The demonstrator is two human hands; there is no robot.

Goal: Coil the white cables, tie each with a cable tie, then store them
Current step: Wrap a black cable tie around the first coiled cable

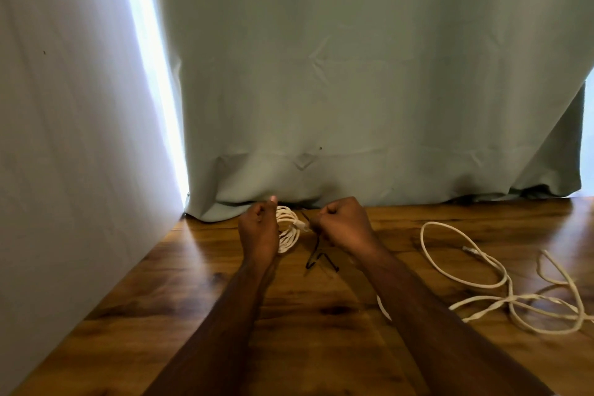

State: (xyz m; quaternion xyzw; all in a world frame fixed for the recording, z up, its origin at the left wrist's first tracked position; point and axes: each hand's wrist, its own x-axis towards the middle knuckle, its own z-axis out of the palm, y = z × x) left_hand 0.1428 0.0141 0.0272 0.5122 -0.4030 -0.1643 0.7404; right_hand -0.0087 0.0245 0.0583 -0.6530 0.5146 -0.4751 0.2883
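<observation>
My left hand [259,231] grips a coiled white cable [287,228] held above the wooden table [180,292], near its far edge. My right hand [345,225] is a closed fist just right of the coil, pinching a thin black cable tie [308,219] that reaches to the coil's pinched middle. More black cable ties [318,260] lie on the table below my hands. A loose white cable [482,283] sprawls in open loops on the right side of the table, partly hidden under my right forearm.
A grey-green curtain [353,90] hangs along the table's far edge and drapes onto it. A pale wall [64,138] closes off the left side, with a bright gap of light beside the curtain.
</observation>
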